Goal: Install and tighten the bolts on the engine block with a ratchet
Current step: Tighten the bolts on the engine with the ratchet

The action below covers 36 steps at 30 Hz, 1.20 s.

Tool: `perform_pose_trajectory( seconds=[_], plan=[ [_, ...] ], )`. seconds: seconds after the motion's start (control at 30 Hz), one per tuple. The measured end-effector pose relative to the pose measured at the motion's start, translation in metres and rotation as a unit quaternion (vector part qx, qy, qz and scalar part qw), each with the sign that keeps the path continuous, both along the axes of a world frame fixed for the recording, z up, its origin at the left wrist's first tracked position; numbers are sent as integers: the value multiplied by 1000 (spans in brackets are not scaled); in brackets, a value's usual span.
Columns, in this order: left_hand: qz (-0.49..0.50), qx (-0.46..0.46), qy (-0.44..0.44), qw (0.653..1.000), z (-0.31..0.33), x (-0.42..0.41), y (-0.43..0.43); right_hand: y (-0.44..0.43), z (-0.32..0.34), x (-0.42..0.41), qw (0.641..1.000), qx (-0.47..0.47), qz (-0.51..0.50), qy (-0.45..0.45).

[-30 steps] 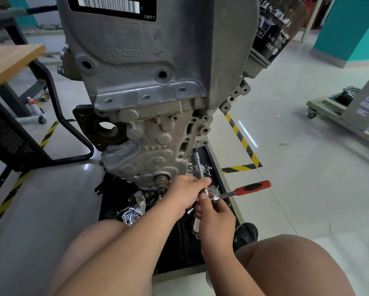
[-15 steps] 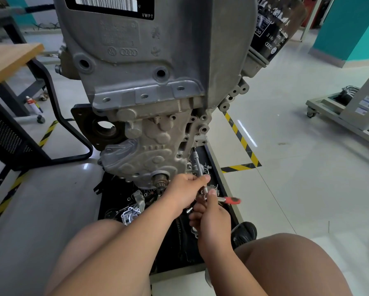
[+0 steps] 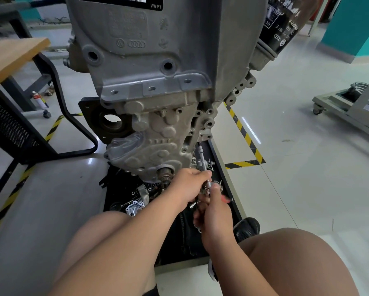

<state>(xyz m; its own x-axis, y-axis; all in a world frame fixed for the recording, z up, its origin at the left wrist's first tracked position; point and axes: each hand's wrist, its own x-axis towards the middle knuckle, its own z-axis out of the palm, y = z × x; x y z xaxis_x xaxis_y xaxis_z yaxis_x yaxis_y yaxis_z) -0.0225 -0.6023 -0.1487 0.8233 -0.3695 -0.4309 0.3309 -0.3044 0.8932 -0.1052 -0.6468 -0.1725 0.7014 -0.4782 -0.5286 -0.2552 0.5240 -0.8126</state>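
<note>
Ratchet handle (image 3: 226, 199) hides in gripping right hand (image 3: 214, 214); left hand (image 3: 189, 182) pinches its shaft (image 3: 201, 158).

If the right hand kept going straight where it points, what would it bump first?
Probably the left hand, gripping the extension bar just ahead; the engine block lies beyond.

The engine block (image 3: 158, 60) is cast metal, dull grey, with a grainy matt skin. The extension bar (image 3: 201, 157) at its near right is bright polished steel. The ratchet (image 3: 225, 198) has a red grip, too blurred to tell its material. The oil filter (image 3: 286, 28) is glossy black. The floor (image 3: 307, 167) is smooth and shiny. The desk (image 3: 8, 54) at far left has a matt wooden top.
</note>
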Motion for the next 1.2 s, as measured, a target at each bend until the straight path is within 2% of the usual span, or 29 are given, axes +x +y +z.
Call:
perform_pose_trajectory(
  seconds=[0.13, 0.27, 0.4, 0.53, 0.63, 0.83, 0.9, 1.0, 1.1, 1.2],
  plan=[
    [13, 19, -20, 1000, -1, 3, 1, -2, 0, -5, 993, -119, -19, 1],
    [18, 24, -17, 999, -3, 3, 0, -2, -1, -5, 988, -153, -26, 4],
    [1, 14, 0, 1000, -1, 3, 0, 0, 0, -2, 994, -104, -25, -9],
    [-32, 17, 13, 999, -1, 2, 1, -3, 3, 4, 998, 54, 7, 17],
    [-26, 18, 16, 999, -2, 3, 1, -3, 2, 4, 995, 87, 48, 26],
    [-4, 7, 3, 1000, -3, 2, 1, 0, 0, 5, 992, 117, 39, 19],
    [1, -3, 8, 1000, -2, 0, 1, 1, 0, 3, 995, 91, 32, 10],
    [6, -1, -14, 1000, 0, 0, 0, 0, -1, 1, 1000, -15, 11, 7],
    [-1, 7, -29, 1000, 1, 0, 0, -1, -3, -2, 991, -134, -11, 19],
    [1, 14, -27, 1000, 1, 1, 0, -1, -5, -3, 981, -193, -22, 18]
  ],
)
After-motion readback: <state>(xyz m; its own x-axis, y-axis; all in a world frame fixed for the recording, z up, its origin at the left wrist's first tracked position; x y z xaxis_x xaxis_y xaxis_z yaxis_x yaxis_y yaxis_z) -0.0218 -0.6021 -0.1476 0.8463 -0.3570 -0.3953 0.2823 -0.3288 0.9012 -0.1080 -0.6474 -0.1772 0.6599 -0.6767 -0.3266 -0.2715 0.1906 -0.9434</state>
